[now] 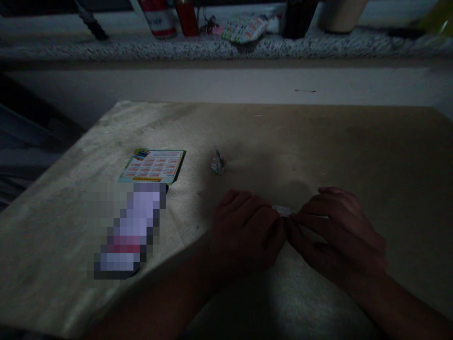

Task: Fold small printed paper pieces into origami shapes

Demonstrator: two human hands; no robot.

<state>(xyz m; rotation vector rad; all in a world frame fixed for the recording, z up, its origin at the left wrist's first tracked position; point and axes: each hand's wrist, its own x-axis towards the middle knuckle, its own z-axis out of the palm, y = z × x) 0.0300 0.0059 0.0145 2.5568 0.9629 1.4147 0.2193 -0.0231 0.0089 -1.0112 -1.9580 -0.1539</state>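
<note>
A small pale piece of paper (282, 210) shows between my two hands, above the table. My left hand (246, 231) is closed, thumb and fingers pinching the paper's left side and covering most of it. From the other side, my right hand (336, 236) pinches it with thumb and fingertips, its remaining fingers loosely bent. The hands nearly touch there. How the paper is folded is too dark and hidden to make out. Beyond my left hand lies a small folded or crumpled printed paper (218, 163).
On the table (354, 146), a printed calendar card (154, 166) lies left, with a blurred-out phone-like object (130, 231) just nearer. A speckled stone sill (198, 49) behind holds a red and white can (159, 19), a red container (187, 19), a patterned paper (244, 28) and dark items.
</note>
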